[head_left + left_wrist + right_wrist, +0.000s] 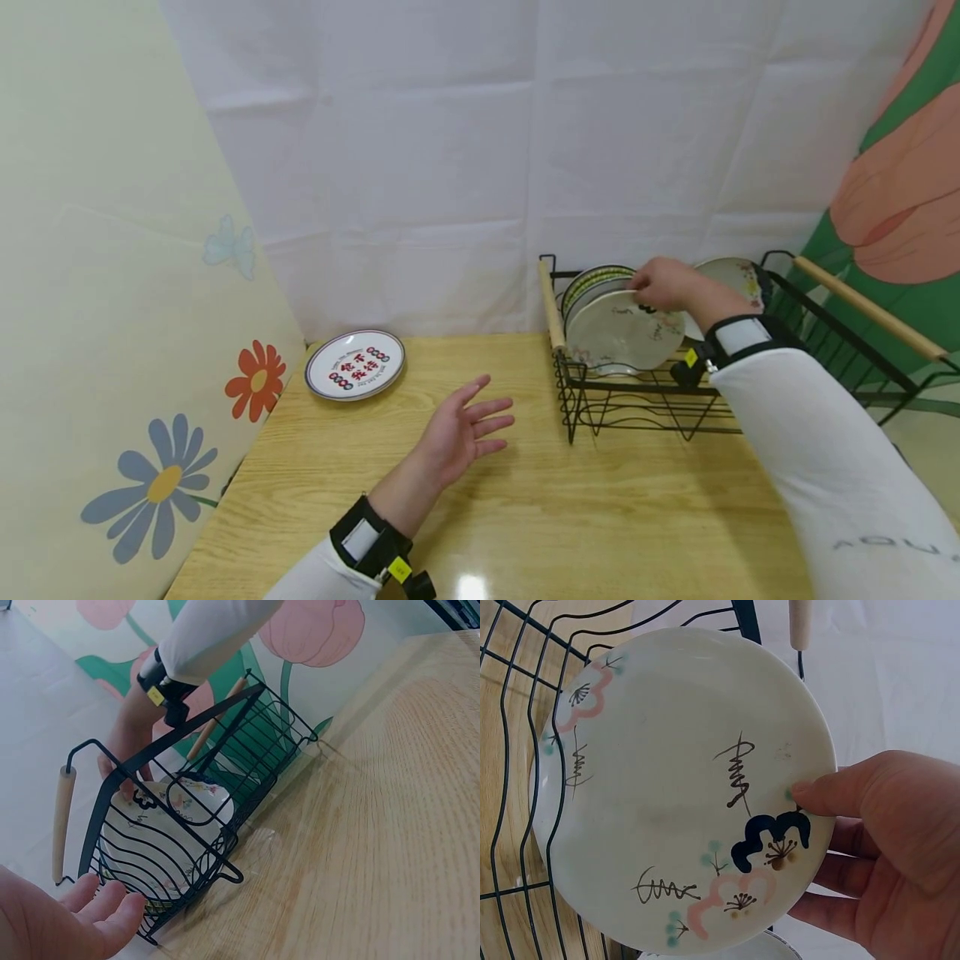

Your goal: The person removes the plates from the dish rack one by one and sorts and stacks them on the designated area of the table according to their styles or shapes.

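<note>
My right hand (666,283) pinches the upper rim of a cream plate (622,333) with painted flowers. In the right wrist view the thumb (825,796) lies on its face and the fingers are behind it. The plate stands tilted in a black wire dish rack (647,385). Behind it in the rack is a plate with a green patterned rim (596,277). Another flowered plate (731,275) stands farther right, partly hidden by the arm. My left hand (457,437) hovers over the table with fingers spread, holding nothing, left of the rack.
A white plate with red characters (356,365) lies at the back left of the wooden table (525,508). The rack has wooden handles (551,307) at its ends. A white cloth (420,167) hangs behind, and a flower-painted wall (142,275) rises at the left.
</note>
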The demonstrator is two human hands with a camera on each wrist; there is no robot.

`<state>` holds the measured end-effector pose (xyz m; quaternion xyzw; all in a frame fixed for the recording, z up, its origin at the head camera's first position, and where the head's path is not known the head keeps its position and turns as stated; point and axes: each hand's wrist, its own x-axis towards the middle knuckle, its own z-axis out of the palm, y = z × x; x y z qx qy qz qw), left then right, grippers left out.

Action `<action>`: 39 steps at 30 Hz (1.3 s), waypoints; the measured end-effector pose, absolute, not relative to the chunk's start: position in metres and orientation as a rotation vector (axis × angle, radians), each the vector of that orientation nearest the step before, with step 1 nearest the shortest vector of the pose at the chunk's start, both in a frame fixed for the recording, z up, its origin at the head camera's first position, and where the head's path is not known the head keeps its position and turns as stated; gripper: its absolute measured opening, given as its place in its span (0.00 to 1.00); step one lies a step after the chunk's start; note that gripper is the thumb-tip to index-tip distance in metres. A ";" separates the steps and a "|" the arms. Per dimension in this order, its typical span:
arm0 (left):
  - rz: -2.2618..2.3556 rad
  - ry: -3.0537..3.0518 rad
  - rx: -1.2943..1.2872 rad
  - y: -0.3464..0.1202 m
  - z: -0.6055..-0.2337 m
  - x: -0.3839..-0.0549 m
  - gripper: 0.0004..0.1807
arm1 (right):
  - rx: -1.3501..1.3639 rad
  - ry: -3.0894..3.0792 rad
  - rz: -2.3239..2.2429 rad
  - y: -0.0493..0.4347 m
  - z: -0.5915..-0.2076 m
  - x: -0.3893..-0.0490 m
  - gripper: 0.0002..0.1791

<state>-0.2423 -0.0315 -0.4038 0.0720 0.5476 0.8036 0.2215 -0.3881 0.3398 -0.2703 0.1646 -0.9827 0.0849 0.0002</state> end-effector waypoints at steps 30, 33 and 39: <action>2.224 1.491 0.189 -0.038 -0.404 -0.244 0.35 | 0.493 -3.034 0.261 0.352 -0.229 -0.380 0.15; 2.226 1.485 0.181 -0.039 -0.404 -0.246 0.35 | 0.460 -3.044 0.343 0.355 -0.221 -0.378 0.17; 2.244 1.472 0.180 -0.042 -0.401 -0.248 0.34 | 0.359 -3.026 0.523 0.370 -0.211 -0.376 0.21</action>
